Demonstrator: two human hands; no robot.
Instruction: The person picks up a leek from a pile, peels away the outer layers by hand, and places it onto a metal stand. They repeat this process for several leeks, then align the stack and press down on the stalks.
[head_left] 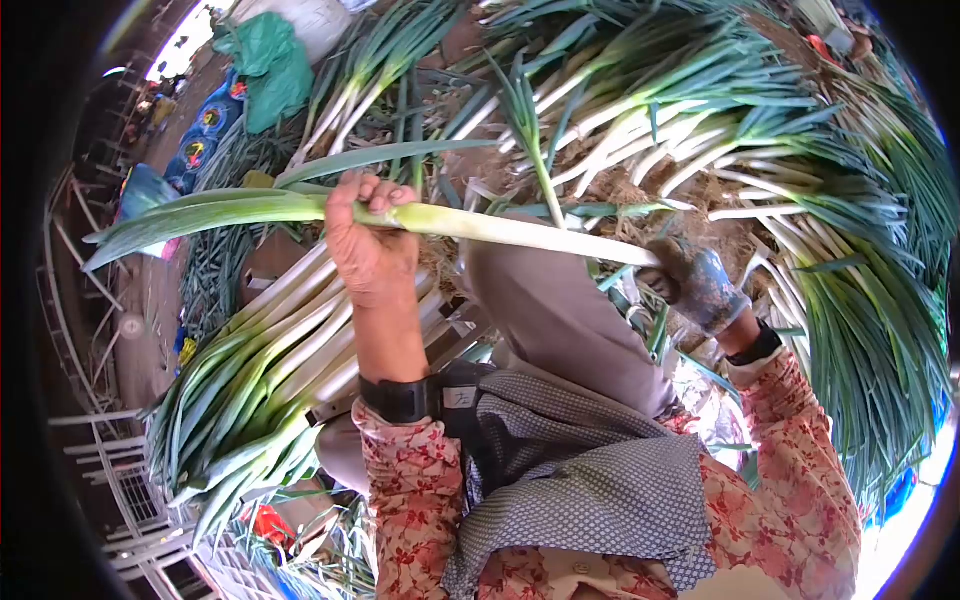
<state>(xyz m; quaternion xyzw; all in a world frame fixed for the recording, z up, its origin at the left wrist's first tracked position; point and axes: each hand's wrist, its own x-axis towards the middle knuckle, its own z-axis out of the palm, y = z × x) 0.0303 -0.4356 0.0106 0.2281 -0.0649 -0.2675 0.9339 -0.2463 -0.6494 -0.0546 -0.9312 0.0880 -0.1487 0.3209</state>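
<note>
One long leek (pixel 520 232) stretches nearly level across the middle, held at two places. My bare left hand (pixel 372 235) has its fingers wrapped round it where the green leaves begin. At the white root end, my right hand (pixel 695 285), in a dirty patterned glove, is closed round the tip, and the roots are hidden there. A pile of leeks (pixel 290 345) with white stalks lies just below my left hand. Beyond the held leek, a single leek (pixel 535 150) stands out with its leaves pointing up.
Many leeks with roots (pixel 690 120) lie in an arc from the top to the right side. A green plastic bag (pixel 268 70) is at the upper left. My bent knee (pixel 560 300) is below the held leek. Metal racks (pixel 130 490) stand at the lower left.
</note>
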